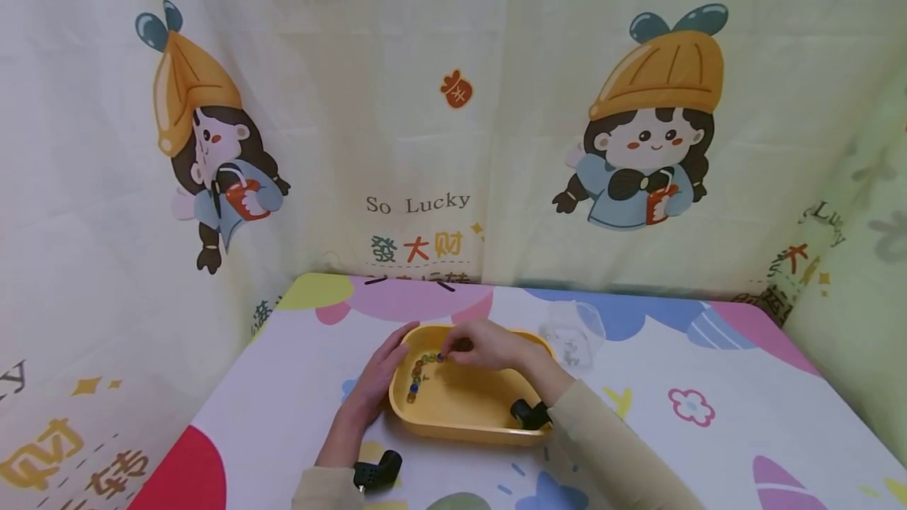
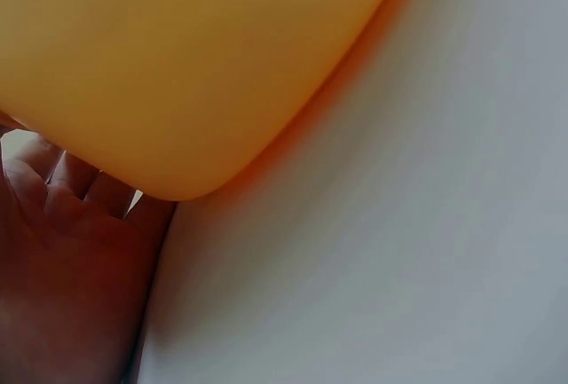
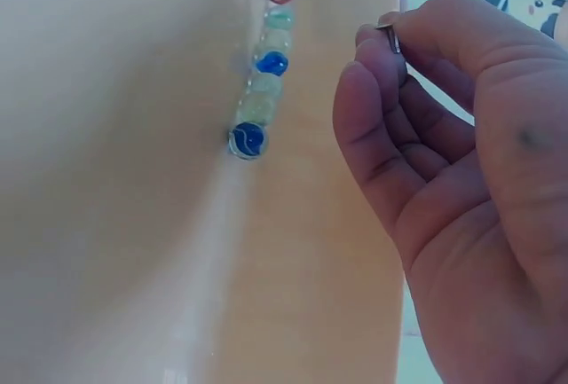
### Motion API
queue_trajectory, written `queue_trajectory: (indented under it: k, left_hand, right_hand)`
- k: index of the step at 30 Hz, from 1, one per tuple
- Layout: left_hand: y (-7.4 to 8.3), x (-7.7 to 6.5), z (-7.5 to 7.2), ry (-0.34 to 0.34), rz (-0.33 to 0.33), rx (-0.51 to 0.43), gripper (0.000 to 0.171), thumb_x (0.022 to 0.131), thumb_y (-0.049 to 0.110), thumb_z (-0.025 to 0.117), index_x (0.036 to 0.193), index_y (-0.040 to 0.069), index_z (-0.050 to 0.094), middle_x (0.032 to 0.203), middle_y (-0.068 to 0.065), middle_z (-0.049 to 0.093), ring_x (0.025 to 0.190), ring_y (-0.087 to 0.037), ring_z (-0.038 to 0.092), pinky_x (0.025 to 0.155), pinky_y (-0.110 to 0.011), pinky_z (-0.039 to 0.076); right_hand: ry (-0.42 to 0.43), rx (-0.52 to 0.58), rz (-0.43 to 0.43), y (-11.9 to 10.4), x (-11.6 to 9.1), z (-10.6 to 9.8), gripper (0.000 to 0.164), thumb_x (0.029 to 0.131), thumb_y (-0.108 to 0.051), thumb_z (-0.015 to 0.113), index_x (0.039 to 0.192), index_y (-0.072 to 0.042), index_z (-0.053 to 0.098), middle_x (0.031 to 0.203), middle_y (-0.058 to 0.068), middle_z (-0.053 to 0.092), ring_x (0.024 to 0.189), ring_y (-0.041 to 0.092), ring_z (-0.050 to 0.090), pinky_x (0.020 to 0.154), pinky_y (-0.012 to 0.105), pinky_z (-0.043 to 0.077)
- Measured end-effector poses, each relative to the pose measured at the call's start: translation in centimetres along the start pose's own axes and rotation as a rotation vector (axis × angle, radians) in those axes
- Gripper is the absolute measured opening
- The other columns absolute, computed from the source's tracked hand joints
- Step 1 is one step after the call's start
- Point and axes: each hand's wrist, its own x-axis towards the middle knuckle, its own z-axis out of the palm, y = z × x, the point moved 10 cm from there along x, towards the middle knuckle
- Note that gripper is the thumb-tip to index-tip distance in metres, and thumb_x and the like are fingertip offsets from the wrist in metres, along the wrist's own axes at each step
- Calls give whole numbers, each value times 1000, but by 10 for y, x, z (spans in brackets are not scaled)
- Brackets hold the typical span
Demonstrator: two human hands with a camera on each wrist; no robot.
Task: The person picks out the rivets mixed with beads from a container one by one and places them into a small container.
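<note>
A yellow tray (image 1: 468, 433) stands on the table. Inside it, a curved row of glass marbles (image 1: 416, 372) runs along the left and far walls; the blue one (image 3: 248, 140) ends the row in the right wrist view. My left hand (image 1: 377, 376) lies along the tray's left end, fingers straight against the outside of the wall. Over the far part of the tray, my right hand (image 1: 485, 343) pinches a small shiny piece (image 3: 393, 38) between thumb and forefinger, close to the row's end. Most of that piece is hidden by the fingertips; I cannot tell its kind.
Right behind the tray, a clear plastic box (image 1: 567, 343) holds several small pieces, its lid raised. A small dark bit (image 1: 426, 378) lies in the tray beside the row. Printed cloth (image 1: 520, 148) hangs behind and at both sides of the patterned table (image 1: 708, 447).
</note>
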Motion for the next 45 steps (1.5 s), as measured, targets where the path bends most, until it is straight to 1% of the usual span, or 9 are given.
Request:
queue_trajectory:
  k: [5, 9, 12, 21, 25, 29, 35, 40, 45]
  left_hand:
    - [-4, -3, 1, -9, -8, 10, 49, 109, 26, 42, 156, 12, 38, 161, -14, 32, 145, -32, 31, 118, -50, 24]
    - [-4, -4, 2, -12, -8, 14, 50, 109, 28, 43, 156, 13, 38, 160, -14, 32, 146, -33, 31, 118, -50, 24]
    - [-4, -4, 3, -9, -4, 21, 49, 109, 27, 43, 156, 13, 38, 160, -14, 33, 145, -34, 31, 118, -51, 23]
    - [-5, -5, 4, -8, -5, 23, 48, 109, 23, 42, 156, 12, 38, 161, -14, 32, 147, -34, 27, 119, -52, 19]
    - [-3, -4, 5, -9, 1, 29, 48, 109, 23, 41, 156, 12, 38, 161, -14, 32, 148, -34, 26, 119, -53, 18]
    - [-2, -3, 5, -7, 6, 25, 48, 109, 24, 42, 156, 13, 39, 160, -14, 33, 147, -34, 28, 119, -53, 19]
    - [-2, -2, 3, -13, 7, 6, 47, 110, 23, 41, 156, 13, 39, 160, -14, 34, 146, -33, 30, 119, -51, 21]
    - [-2, -2, 1, -5, 0, -2, 48, 109, 25, 42, 156, 13, 39, 159, -13, 34, 145, -33, 31, 119, -50, 22]
    - [1, -1, -1, -1, 7, -5, 48, 109, 26, 43, 156, 14, 39, 159, -13, 35, 145, -33, 32, 119, -50, 23]
  right_hand:
    - [31, 10, -21, -2, -3, -4, 11, 98, -5, 64, 101, -2, 74, 84, -6, 66, 73, 5, 57, 71, 23, 53]
    - [58, 18, -48, -3, -5, -9, 12, 98, -5, 63, 102, 0, 73, 80, -2, 66, 69, 5, 57, 66, 24, 53]
    - [85, 22, -63, -1, -6, -13, 10, 96, -3, 64, 101, 1, 73, 83, 1, 68, 71, 7, 57, 67, 24, 53]
    - [118, 27, -40, 3, -12, -21, 11, 93, -1, 65, 101, 0, 72, 85, 2, 68, 74, 8, 57, 68, 25, 53]
    - [133, 1, -41, 0, -15, -29, 11, 93, -1, 65, 101, -1, 72, 87, 2, 68, 76, 9, 56, 70, 26, 52]
    - [154, -30, -37, -2, -20, -40, 11, 92, -1, 65, 101, -2, 72, 93, 6, 70, 79, 10, 57, 74, 27, 53]
    - [173, -47, 3, -3, -27, -54, 12, 92, -2, 65, 102, -2, 72, 91, 5, 69, 77, 12, 57, 70, 27, 53]
    - [176, -23, 47, 0, -32, -62, 13, 93, -3, 66, 104, -2, 72, 93, 10, 70, 74, 13, 57, 69, 27, 53]
    - [185, -12, 35, 1, -36, -69, 12, 94, -2, 65, 103, -2, 72, 88, 5, 67, 72, 13, 56, 67, 28, 53]
